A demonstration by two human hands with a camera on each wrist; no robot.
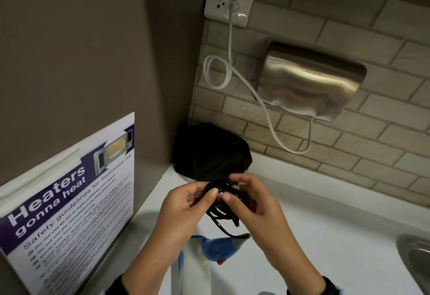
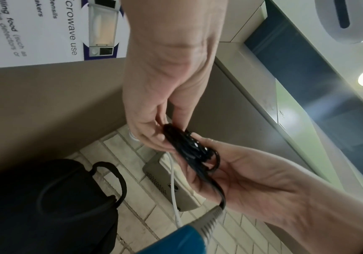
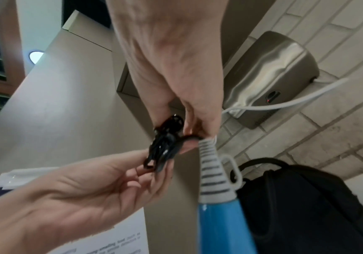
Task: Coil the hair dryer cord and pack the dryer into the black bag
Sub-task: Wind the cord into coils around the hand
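Note:
Both hands hold a small bundle of coiled black cord [image 1: 221, 198] above the white counter. My left hand [image 1: 204, 192] pinches its left side and my right hand [image 1: 232, 188] pinches its right side. In the left wrist view the cord [image 2: 189, 147] sits between the left hand [image 2: 171, 132] and the right hand [image 2: 204, 158]. The cord runs down into the grey ribbed sleeve [image 3: 210, 171] of the blue hair dryer [image 1: 218, 248], just below my hands. The black bag [image 1: 209, 152] stands in the counter's back corner, right behind the hands; I cannot tell whether it is unzipped.
A steel hand dryer [image 1: 311, 80] hangs on the tiled wall, its white cable [image 1: 267, 108] looping to a socket [image 1: 229, 3]. A microwave safety poster [image 1: 69, 201] leans at the left. A steel sink [image 1: 416, 259] is set into the counter [image 1: 325, 236] at the right.

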